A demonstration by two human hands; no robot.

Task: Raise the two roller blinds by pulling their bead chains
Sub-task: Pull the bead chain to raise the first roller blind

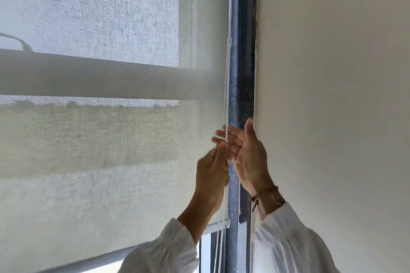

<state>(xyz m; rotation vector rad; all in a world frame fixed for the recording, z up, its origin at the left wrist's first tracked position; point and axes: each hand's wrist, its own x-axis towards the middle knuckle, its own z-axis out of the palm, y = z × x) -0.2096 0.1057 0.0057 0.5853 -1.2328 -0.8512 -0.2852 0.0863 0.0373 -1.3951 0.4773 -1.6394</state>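
Low in the middle of the frame: two hands, both raised up high, both in white sleeves point(288, 239). Left hand point(211, 175) seen from the back, fingers curled in and pinched on the bead chain point(226, 137). Right hand point(246, 153) just beside it, palm turned toward the left, fingers spread loose and a bit blurry, thumb pointing up against the edge of the wall point(332, 95). Cannot tell if the right hand's fingers touch the chain or only hang near it. One thin brown string bracelet point(264, 194) on the right wrist.

Across the left and middle: one see-through roller blind point(99, 150) in plain view, still most of the way down, with its white bottom bar point(218, 226) at the lower middle, just under the left wrist. Second blind not clearly seen. One white chain running straight up from the hands along the right edge of the blind, with thin white strands point(218, 248) hanging below the bottom bar. One dark blue window frame post point(240, 62) standing between the blind and the wall. Through the cloth, one wide grey crossbar point(88, 77) and green land point(88, 117) outside.
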